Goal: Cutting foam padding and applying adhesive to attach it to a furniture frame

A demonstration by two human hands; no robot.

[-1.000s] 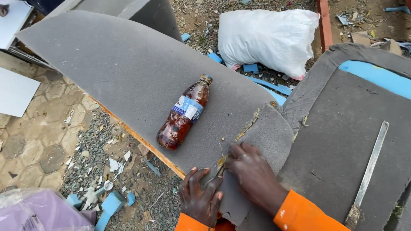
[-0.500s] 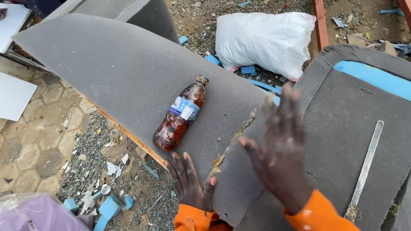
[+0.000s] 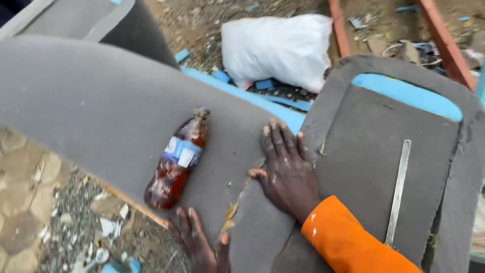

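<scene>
where the grey foam sheet (image 3: 101, 111) met a second grey piece (image 3: 364, 172), both hands lay open and gripped nothing: the left hand (image 3: 199, 242) sat at the sheet's near edge, fingers spread, and the right hand (image 3: 285, 169) pressed flat over the yellowish glue seam (image 3: 233, 207), likely to hold the joint down. a brown bottle (image 3: 177, 162) lay on its side just left of it. a metal ruler (image 3: 398, 192) rested on the right piece. farther off sat a white sack (image 3: 278, 48).
</scene>
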